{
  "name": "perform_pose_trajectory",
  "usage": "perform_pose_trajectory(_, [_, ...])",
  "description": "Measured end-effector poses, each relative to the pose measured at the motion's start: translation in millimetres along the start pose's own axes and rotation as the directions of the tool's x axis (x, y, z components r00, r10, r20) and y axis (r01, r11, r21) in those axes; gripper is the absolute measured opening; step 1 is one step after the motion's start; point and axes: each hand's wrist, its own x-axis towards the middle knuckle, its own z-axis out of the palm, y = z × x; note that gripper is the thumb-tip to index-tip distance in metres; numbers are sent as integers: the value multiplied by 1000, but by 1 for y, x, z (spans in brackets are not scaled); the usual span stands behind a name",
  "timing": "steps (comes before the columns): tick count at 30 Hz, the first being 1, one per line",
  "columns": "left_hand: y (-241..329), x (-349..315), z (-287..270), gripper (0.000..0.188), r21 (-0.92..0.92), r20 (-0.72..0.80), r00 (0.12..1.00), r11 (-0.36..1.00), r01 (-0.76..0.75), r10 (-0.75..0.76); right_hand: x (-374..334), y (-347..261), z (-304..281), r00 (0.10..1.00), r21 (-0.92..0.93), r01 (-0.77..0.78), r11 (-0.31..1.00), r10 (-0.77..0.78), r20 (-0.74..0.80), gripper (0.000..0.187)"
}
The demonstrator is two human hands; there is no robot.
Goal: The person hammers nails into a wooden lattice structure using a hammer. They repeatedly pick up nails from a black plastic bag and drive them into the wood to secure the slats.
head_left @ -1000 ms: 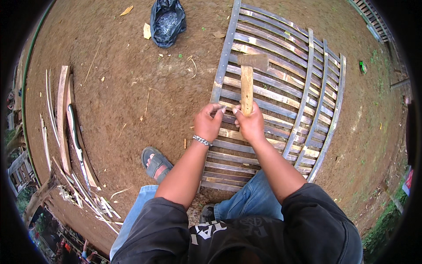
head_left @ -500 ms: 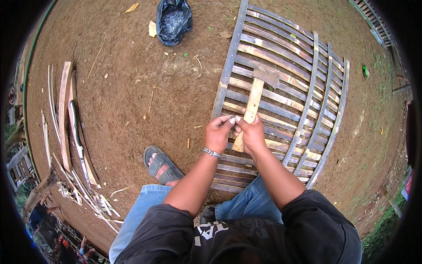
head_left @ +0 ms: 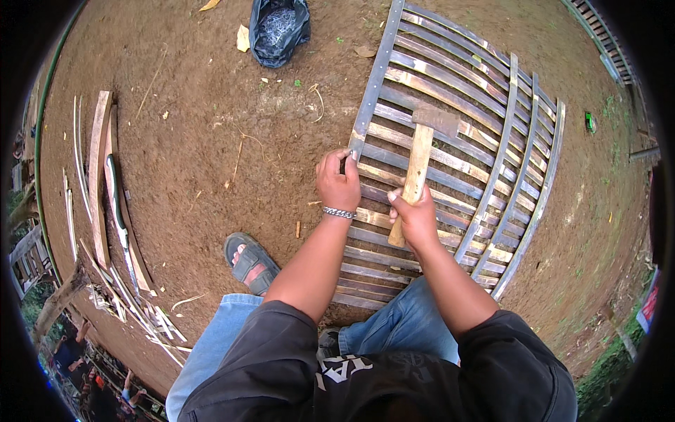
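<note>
A slatted bamboo panel (head_left: 450, 167) with dark and pale slats lies on the ground before me, slightly right. My right hand (head_left: 413, 211) grips the wooden handle of a hammer (head_left: 419, 158) low down; its broad, rusty metal head lies over the slats. At the panel's left edge strip (head_left: 377, 77), my left hand (head_left: 338, 183) pinches a tiny grey nail (head_left: 351, 152) against the strip's near part. Small dots like nail heads run along that strip. The nail is mostly hidden by my thumb and fingers.
A black plastic bag (head_left: 278, 32) of nails sits ahead. To the left lie wooden boards (head_left: 100, 176), a handsaw (head_left: 119, 204) and several thin split strips (head_left: 133, 316). My sandalled foot (head_left: 251, 264) is left of the panel. A small green object (head_left: 590, 123) lies far right.
My hands have parted. The left has moved forward and slightly left onto the edge strip, while the right has shifted slightly right with the hammer.
</note>
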Motion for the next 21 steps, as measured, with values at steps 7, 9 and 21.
perform_pose_trajectory(7, [-15,2,16,9,110,7,997,990,-83,83,-13,10,-15,994,-159,-87,983,96,50,41])
perform_pose_trajectory(9, [-12,4,16,11,143,35,996,986,-88,84,-10,13,-19,994,-251,-81,965,96,47,39])
perform_pose_trajectory(21, [-11,3,18,10,173,17,999,984,-41,39,-5,2,-31,1000,-680,-21,733,15,-16,41])
